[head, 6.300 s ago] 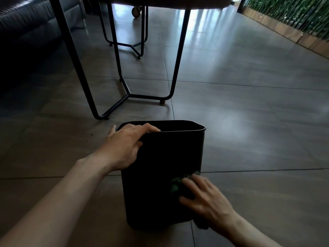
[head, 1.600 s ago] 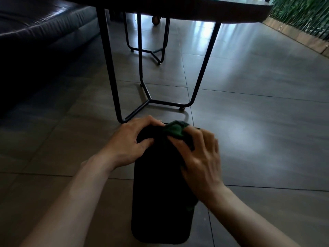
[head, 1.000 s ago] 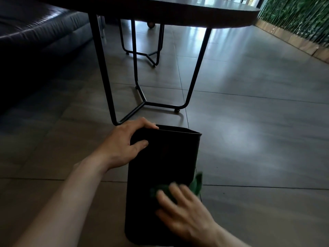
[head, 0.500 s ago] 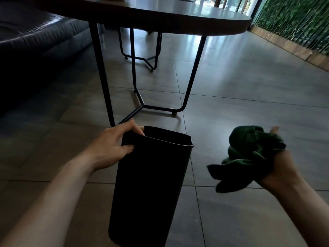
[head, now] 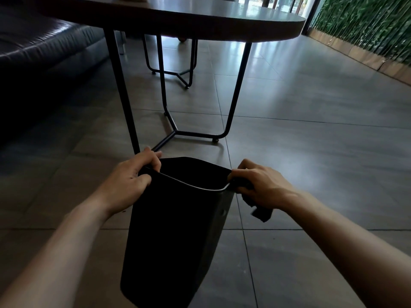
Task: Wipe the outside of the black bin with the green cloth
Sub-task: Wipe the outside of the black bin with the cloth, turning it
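The black bin point(head: 175, 230) stands on the tiled floor in front of me, tilted a little, its open top facing me. My left hand point(head: 131, 178) grips the bin's left rim, fingers curled over the edge. My right hand point(head: 258, 185) is closed at the right rim corner with the green cloth point(head: 262, 213) bunched under its palm; a dark end of the cloth hangs below the hand, beside the bin's right wall. Most of the cloth is hidden by the hand.
A round table point(head: 200, 23) on thin black metal legs point(head: 235, 92) stands just beyond the bin. A dark sofa point(head: 44, 52) fills the left. A green plant wall point(head: 367, 25) runs along the far right. Tiled floor stretches to the right.
My right hand was out to the right holding the cloth in the air; it has come back to the bin's right rim. My left hand kept its hold on the left rim.
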A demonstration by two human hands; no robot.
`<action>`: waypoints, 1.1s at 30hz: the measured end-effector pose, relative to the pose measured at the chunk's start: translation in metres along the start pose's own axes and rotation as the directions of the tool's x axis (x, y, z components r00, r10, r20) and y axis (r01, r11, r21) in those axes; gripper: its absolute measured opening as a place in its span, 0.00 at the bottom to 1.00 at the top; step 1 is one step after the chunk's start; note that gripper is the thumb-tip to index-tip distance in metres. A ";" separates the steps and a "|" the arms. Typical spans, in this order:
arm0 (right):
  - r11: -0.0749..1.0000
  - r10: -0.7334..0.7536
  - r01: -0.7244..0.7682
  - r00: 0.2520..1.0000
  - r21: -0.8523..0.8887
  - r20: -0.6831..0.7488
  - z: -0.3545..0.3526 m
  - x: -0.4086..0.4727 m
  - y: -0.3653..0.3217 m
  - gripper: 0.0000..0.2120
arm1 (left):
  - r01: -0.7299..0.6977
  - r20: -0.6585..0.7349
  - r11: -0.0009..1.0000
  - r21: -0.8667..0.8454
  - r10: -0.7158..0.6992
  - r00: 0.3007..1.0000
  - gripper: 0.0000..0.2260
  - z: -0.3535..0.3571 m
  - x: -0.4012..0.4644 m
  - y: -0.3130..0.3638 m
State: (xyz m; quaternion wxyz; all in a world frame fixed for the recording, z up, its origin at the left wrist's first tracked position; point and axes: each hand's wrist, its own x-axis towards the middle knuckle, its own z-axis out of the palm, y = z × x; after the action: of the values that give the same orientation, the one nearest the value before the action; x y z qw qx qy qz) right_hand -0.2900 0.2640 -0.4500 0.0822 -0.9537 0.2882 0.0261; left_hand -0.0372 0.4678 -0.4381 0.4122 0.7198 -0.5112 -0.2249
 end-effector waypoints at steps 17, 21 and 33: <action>0.975 -0.062 0.052 0.997 -0.217 -0.038 -0.048 -0.026 -0.062 0.10 | 0.055 -0.090 0.988 0.147 -0.042 0.995 0.19 0.019 0.014 -0.013; 0.978 -0.016 0.021 0.999 -0.206 0.028 -0.036 -0.013 -0.065 0.11 | -0.175 0.062 0.984 0.043 0.172 0.983 0.16 0.037 0.007 0.016; 0.919 0.063 0.142 0.866 0.367 -0.495 0.021 -0.032 -0.051 0.26 | -0.139 0.183 0.898 0.418 0.066 0.981 0.30 0.059 0.008 0.000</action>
State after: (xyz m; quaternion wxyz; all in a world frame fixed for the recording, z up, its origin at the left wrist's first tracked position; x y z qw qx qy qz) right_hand -0.2885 0.3268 -0.4602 0.1943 -0.8977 0.2789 -0.2802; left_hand -0.0779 0.4389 -0.4698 0.2118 0.7438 -0.6175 -0.1434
